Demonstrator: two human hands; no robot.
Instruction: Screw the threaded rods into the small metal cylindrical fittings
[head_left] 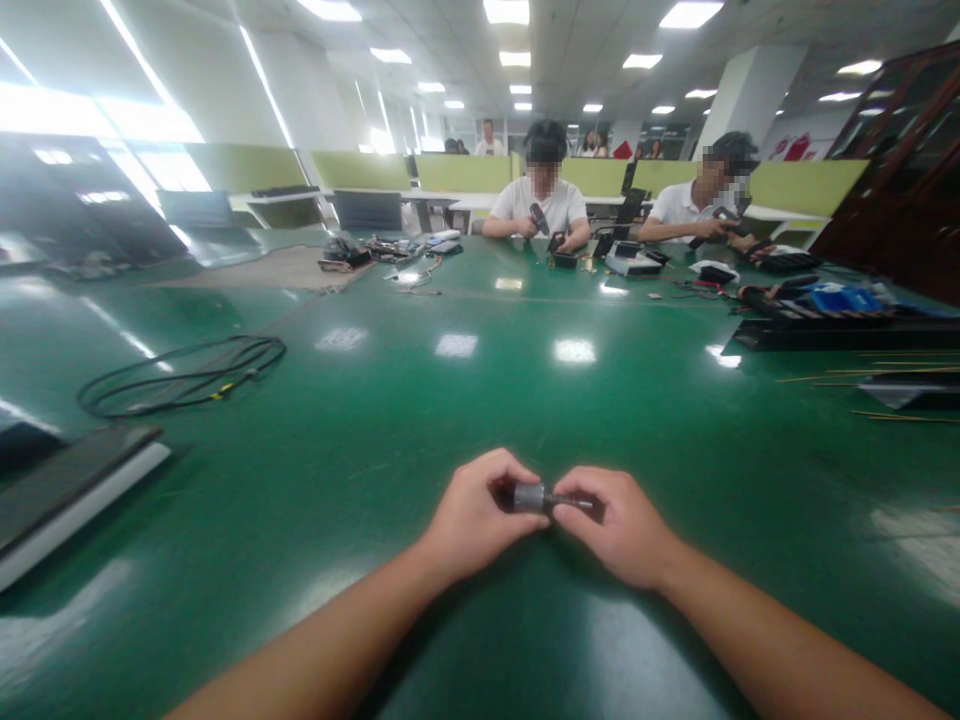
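A small grey metal cylinder (529,498) with a thin dark shaft (562,500) lies roughly level between my hands, low in the middle of the head view. My left hand (484,510) grips the cylinder between thumb and fingers. The thumb and forefinger of my right hand (619,520) pinch the shaft, whose bright tip shows between them. Beneath both hands is the glossy green table (390,400).
A coiled black cable (187,375) and a dark flat-topped object (75,490) are on the left. Two people (540,200) work across the table among tools and parts. At right are a black tray (840,333) and thin rods (900,415).
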